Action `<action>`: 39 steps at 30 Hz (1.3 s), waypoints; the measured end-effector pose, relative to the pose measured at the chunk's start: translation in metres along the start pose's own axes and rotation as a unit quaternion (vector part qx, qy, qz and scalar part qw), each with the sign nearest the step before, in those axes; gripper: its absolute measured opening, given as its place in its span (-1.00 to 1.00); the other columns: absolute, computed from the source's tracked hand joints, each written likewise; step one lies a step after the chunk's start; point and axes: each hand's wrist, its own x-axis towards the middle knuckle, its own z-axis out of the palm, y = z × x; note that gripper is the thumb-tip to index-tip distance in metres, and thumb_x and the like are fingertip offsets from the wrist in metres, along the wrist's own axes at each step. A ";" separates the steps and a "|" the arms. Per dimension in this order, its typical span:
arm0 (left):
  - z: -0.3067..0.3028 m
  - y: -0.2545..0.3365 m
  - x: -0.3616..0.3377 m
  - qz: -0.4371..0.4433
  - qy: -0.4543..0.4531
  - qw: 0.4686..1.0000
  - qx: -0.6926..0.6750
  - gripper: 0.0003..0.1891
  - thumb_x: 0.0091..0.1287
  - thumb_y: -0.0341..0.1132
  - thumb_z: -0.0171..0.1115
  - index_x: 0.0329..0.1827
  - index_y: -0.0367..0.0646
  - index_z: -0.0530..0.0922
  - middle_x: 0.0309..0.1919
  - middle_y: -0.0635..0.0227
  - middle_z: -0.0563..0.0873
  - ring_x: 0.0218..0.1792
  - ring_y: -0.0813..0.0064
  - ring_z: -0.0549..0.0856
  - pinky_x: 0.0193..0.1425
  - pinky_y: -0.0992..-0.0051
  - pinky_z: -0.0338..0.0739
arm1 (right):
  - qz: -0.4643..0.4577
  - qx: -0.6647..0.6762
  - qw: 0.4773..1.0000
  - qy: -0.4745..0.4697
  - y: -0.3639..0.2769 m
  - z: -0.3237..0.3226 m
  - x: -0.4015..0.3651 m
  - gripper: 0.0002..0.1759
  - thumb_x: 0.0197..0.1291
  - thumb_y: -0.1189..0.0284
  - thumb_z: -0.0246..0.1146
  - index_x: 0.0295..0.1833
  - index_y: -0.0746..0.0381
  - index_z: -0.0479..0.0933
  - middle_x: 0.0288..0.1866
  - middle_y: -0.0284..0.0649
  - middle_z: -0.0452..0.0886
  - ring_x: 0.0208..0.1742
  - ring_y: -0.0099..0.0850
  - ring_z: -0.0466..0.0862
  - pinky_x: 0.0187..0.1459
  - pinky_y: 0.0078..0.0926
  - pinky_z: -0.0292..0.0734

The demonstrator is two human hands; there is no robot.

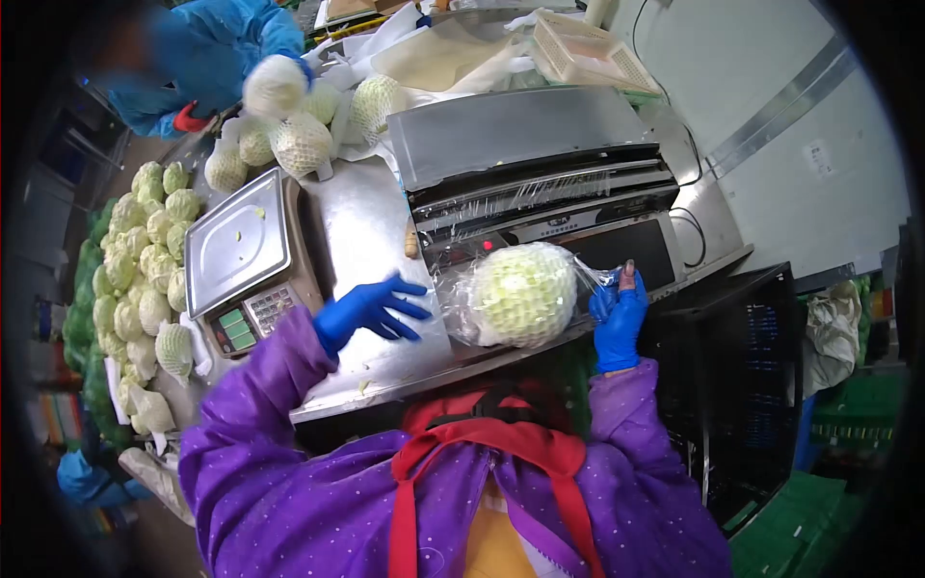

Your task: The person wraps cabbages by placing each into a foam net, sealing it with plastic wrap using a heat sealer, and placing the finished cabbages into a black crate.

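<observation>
Wrapped cabbage (pixel 520 294) is sat at front edge of wrapping machine (pixel 540 193), between both hands; its loose film (pixel 590 275) is pinched by right hand (pixel 617 318); left hand (pixel 371 308) is held spread, empty, over steel table (pixel 361 222), near scale (pixel 241 250).

Bright, even light is falling from overhead onto the steel table (pixel 361 231), leaving only a faint, soft shadow beneath my left hand (pixel 371 308). The film around the wrapped cabbage (pixel 520 294) at the table's front edge is glinting white. The film roll (pixel 540 197) behind it is catching long streaks of glare. The scale pan (pixel 236 241) at the left edge is shining dully. My spread fingers (pixel 409 289) are smearing slightly with motion, and a netted cabbage (pixel 275 85) beyond the far left corner is blurring more. The lens is bending straight lines outward, and a black ring is darkening every corner of my view.
</observation>
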 end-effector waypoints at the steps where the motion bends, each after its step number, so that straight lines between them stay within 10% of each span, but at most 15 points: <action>1: 0.011 -0.023 0.009 0.032 0.004 0.999 -0.005 -0.48 0.39 0.02 0.01 0.31 -0.07 0.36 0.04 0.26 0.63 -0.08 0.40 0.66 0.05 0.43 0.51 | 0.005 -0.016 1.000 0.015 -0.001 0.007 0.002 -0.66 0.37 0.13 0.07 -0.44 0.05 0.37 -0.69 -0.54 0.17 -0.74 -0.71 0.11 -0.70 -0.64 -0.06; 5: 0.081 -0.077 0.032 0.251 0.190 0.949 0.010 -0.49 0.15 -0.35 0.37 0.18 -0.19 0.43 -0.11 0.32 0.57 0.01 0.43 0.54 0.14 0.43 0.39 | -0.022 -0.056 0.998 0.006 0.006 0.020 -0.001 -0.65 0.36 0.13 0.10 -0.47 0.04 0.35 -0.68 -0.55 0.19 -0.72 -0.73 0.12 -0.68 -0.65 -0.06; 10: 0.091 -0.083 0.069 0.392 0.432 0.812 0.023 -0.92 0.21 -0.46 0.22 -0.26 -0.22 0.54 -0.29 0.30 0.58 -0.11 0.42 0.55 0.05 0.46 0.40 | 0.012 -0.057 0.997 -0.047 0.008 0.030 -0.009 -0.60 0.37 0.12 0.07 -0.51 0.05 0.29 -0.72 -0.52 0.15 -0.75 -0.71 0.07 -0.69 -0.62 -0.09; 13: 0.079 -0.078 0.074 0.350 0.423 0.786 -0.285 -0.90 0.42 -0.38 0.03 -0.26 -0.18 0.47 -0.43 0.32 0.62 -0.38 0.49 0.63 -0.10 0.47 0.52 | 0.002 -0.093 0.995 -0.031 0.007 0.024 -0.003 -0.59 0.38 0.13 0.06 -0.52 0.04 0.26 -0.73 -0.53 0.15 -0.75 -0.71 0.08 -0.69 -0.62 -0.10; 22: 0.107 -0.088 0.072 0.328 0.473 0.818 -0.015 -0.86 0.27 -0.38 0.21 -0.15 -0.16 0.53 -0.29 0.42 0.57 -0.24 0.56 0.56 -0.08 0.55 0.44 | 0.036 -0.110 0.993 -0.019 0.012 0.027 -0.002 -0.61 0.39 0.14 0.05 -0.50 0.06 0.30 -0.73 -0.52 0.15 -0.76 -0.71 0.08 -0.70 -0.63 -0.11; 29: 0.091 -0.078 0.073 0.310 0.440 0.773 -0.335 -0.85 0.42 -0.30 0.09 -0.33 -0.09 0.44 -0.54 0.54 0.49 -0.56 0.77 0.38 -0.51 0.69 0.27 | -0.011 -0.163 0.987 0.009 0.009 0.018 0.004 -0.61 0.39 0.13 0.05 -0.45 0.13 0.39 -0.73 -0.49 0.20 -0.76 -0.71 0.12 -0.70 -0.65 -0.07; 34: 0.053 -0.107 0.109 0.347 0.576 0.735 -0.084 -0.86 0.41 -0.31 0.09 -0.32 -0.12 0.41 -0.59 0.38 0.53 -0.64 0.61 0.38 -0.57 0.53 0.28 | -0.092 -0.247 0.964 0.021 0.029 -0.008 0.029 -0.62 0.39 0.22 0.06 -0.50 0.14 0.35 -0.66 -0.52 0.20 -0.67 -0.73 0.13 -0.66 -0.65 -0.01; 39: 0.035 -0.124 0.153 0.247 0.636 0.718 0.139 -0.86 0.41 -0.30 0.07 -0.27 -0.17 0.43 -0.54 0.16 0.60 -0.54 0.34 0.58 -0.41 0.31 0.44 | -0.198 -0.582 0.785 -0.073 0.072 0.005 0.048 -0.73 0.34 0.24 0.09 -0.36 0.17 0.43 -0.58 -0.11 0.46 -0.56 -0.25 0.50 -0.50 -0.25 0.34</action>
